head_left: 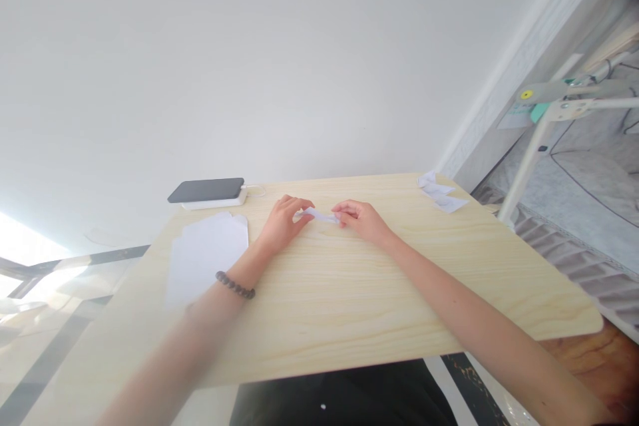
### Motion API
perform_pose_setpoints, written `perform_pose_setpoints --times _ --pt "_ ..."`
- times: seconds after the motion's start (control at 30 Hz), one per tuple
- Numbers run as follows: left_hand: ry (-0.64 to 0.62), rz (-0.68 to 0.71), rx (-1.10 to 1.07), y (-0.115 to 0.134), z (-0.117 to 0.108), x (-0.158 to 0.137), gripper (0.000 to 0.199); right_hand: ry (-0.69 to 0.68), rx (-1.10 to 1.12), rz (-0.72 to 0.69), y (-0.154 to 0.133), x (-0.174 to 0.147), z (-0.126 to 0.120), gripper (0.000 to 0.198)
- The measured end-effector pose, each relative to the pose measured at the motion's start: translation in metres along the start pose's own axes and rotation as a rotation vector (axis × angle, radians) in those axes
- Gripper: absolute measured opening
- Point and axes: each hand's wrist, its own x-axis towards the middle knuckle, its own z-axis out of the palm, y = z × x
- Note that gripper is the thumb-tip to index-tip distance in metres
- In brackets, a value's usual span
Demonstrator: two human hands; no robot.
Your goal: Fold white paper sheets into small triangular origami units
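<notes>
A small piece of white paper (320, 215), faintly bluish, spans the gap between two hands. It looks like a narrow strip, bowed rather than flat: it arches up near its nine o'clock end and slopes gently down toward three. The left hand (285, 221) pinches it at nine o'clock, the right hand (363, 218) at three, so both ends are partly hidden by fingers. It lies toward twelve o'clock from the middle of the pale wooden tabletop (324, 299); whether it touches the wood cannot be told.
</notes>
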Motion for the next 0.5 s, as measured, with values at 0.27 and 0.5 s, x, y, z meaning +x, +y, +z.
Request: perform_pose_setpoints --times 0.27,0.5 --pt "-0.056 0.193 0.124 0.0022 -0.0017 -0.0002 0.011 0.107 -0.008 -0.006 -0.0007 0.0009 0.0059 0.017" --pt "-0.084 0.011 0.062 0.0088 -0.0008 -0.0021 0.016 0.163 -0.092 -0.107 -0.0049 -0.0024 0.0076 0.019"
